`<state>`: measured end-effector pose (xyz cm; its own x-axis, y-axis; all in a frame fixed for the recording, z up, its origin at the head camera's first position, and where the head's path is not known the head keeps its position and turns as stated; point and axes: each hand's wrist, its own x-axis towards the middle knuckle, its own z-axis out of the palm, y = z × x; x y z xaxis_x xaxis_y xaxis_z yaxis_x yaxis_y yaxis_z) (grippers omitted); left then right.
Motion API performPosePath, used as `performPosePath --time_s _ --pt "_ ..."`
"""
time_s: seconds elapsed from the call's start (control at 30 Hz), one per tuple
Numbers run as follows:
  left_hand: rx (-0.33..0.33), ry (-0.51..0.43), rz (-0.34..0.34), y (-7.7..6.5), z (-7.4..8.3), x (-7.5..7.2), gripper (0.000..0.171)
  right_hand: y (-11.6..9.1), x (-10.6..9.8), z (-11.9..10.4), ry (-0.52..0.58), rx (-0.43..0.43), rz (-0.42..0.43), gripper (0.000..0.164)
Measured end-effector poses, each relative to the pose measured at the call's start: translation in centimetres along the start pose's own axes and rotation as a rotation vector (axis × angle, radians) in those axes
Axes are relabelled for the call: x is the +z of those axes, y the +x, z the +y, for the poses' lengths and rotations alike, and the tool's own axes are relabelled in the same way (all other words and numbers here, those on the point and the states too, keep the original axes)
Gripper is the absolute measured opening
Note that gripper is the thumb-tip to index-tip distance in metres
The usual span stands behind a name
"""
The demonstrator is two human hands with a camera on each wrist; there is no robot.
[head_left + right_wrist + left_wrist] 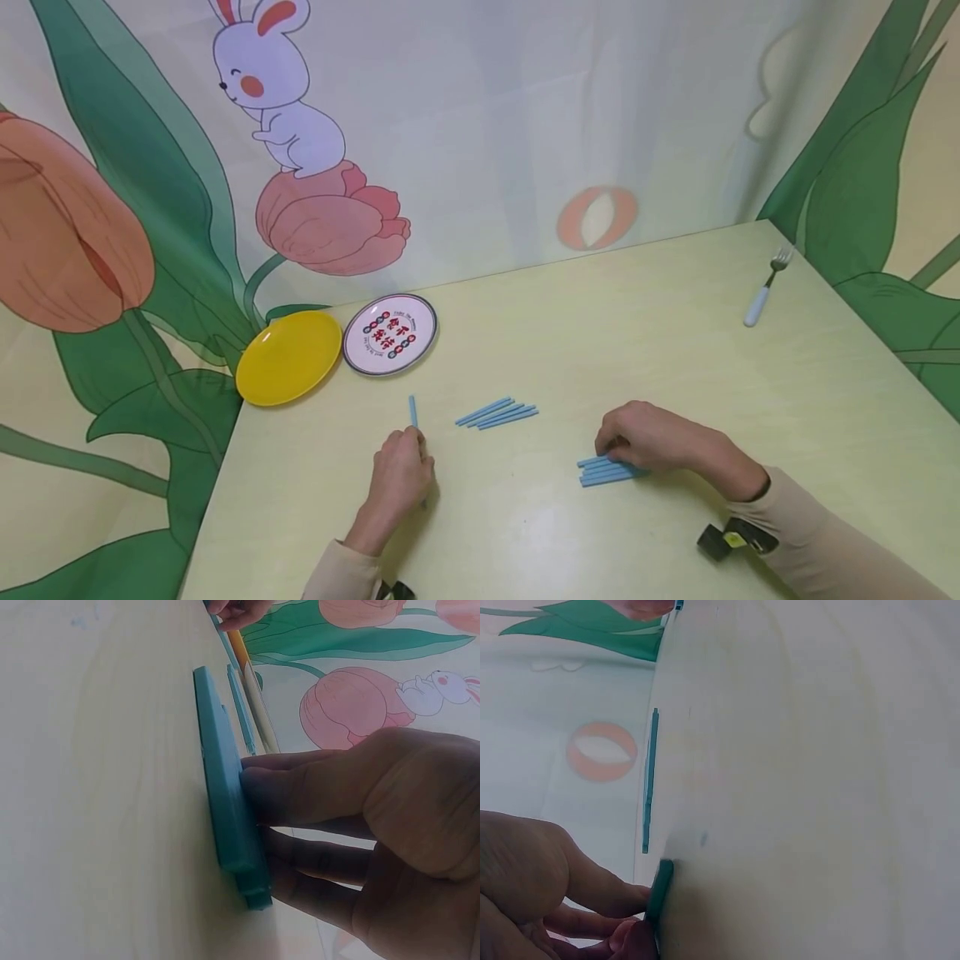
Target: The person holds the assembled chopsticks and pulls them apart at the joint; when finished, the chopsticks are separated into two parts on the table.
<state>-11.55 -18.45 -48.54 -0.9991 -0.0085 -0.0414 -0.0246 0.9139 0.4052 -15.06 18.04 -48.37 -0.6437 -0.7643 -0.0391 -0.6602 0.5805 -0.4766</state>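
A slim blue stick (412, 410) points away from my left hand (401, 471), which pinches it by its near part, low over the table. In the left wrist view the thumb and fingers hold that stick (658, 891) at the tabletop. My right hand (652, 437) bends down over a bunch of blue sticks (603, 477) lying side by side, its fingertips on their right part. In the right wrist view the thumb and fingers grip at the bunch (225, 787); the hand partly hides it. Between the hands several more blue sticks (497, 413) lie loosely fanned.
A yellow plate (288, 358) and a white plate with red lettering (390, 363) sit at the table's back left. A fork with a pale handle (757, 306) lies at the far right. A printed curtain (480, 125) hangs behind the pale table (517, 542).
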Motion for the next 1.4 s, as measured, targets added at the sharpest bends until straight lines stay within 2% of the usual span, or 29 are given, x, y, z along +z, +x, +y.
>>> performPosePath --time_s 0.4,0.7,1.07,1.23,1.4 --pt "-0.046 -0.022 0.004 0.06 -0.43 -0.05 0.028 0.00 -0.39 -0.37 0.012 0.013 -0.009 0.014" --pt "-0.021 -0.019 0.009 0.11 -0.62 -0.28 0.019 0.03 -0.29 -0.31 0.011 0.011 -0.016 0.014" --pt "0.043 -0.020 0.095 0.18 -0.64 -0.49 0.023 0.16 -0.37 -0.31 -0.017 -0.010 -0.029 0.013" --pt "0.043 -0.011 0.080 0.50 -0.36 -0.67 0.026 0.12 -0.52 -0.38 -0.035 -0.026 -0.029 0.011" --pt "0.073 0.004 0.079 0.97 0.04 -0.69 0.026 0.28 -0.88 -0.44 -0.072 -0.032 0.004 0.009"
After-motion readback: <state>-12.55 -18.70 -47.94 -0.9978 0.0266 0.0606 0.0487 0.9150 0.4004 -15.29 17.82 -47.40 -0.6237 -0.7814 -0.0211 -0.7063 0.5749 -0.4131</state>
